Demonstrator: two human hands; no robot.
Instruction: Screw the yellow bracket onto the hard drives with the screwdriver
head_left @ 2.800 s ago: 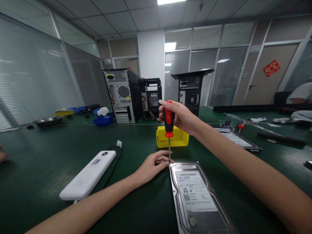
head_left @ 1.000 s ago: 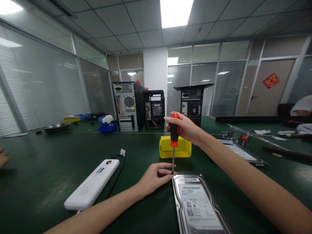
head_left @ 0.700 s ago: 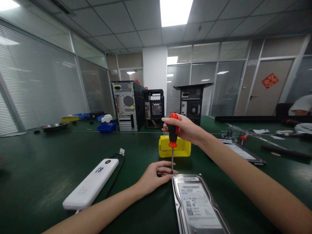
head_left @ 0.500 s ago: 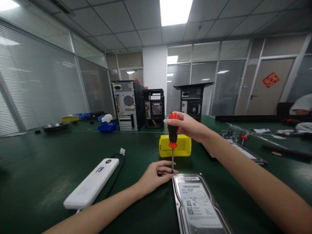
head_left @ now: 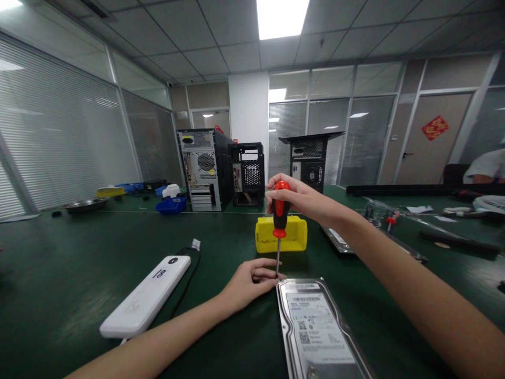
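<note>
A silver hard drive [head_left: 319, 321] with a white label lies on the green table in front of me. My left hand [head_left: 250, 281] rests at its far left corner, thumb and fingertips bent against the edge close to the screwdriver's tip. In my right hand [head_left: 303, 197] is a screwdriver [head_left: 280, 216] with a red and black handle, gripped near the top from behind. The screwdriver stands upright, its metal shaft pointing down at the drive's corner. What the tip rests on is too small to make out.
Behind the screwdriver stands a yellow bin [head_left: 294, 239]. A white power bank [head_left: 145, 297] with a cable lies to the left. Computer cases [head_left: 205, 168] line the back. More drives [head_left: 337, 239], partly behind my right forearm, lie to the right. A person [head_left: 487, 168] sits far right.
The fingers of my right hand have shifted around the screwdriver's handle, the hand sitting slightly higher. My left hand and the hard drive hold their places; the view has moved slightly.
</note>
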